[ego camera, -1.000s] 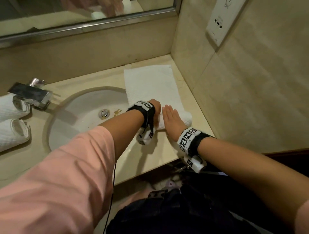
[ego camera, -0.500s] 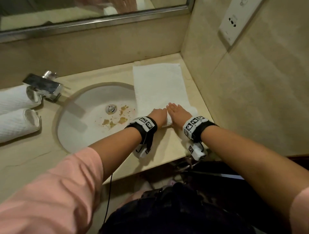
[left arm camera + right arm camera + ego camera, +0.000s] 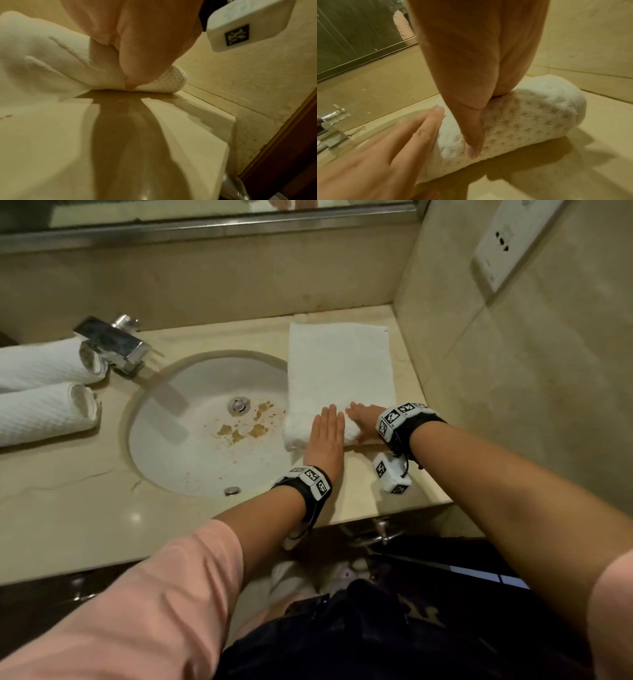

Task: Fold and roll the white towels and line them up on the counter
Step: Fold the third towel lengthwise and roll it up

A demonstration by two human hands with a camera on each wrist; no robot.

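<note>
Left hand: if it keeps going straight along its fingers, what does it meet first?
The left hand lies flat on the towel's rolled part, fingers pointing to the back wall. Ahead lies only the flat, unrolled towel, then probably the wall; depth is unclear.

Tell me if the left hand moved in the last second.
Yes. The left hand drew back toward the front edge of the beige counter, judged against the round metal sink drain.

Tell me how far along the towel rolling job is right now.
Done: two rolled towels lie side by side left of the sink. In hand: the left hand and right hand press flat on a third towel, rolled only at its near end. Left: rolling the flat stretch and lining it up with the others.
</note>
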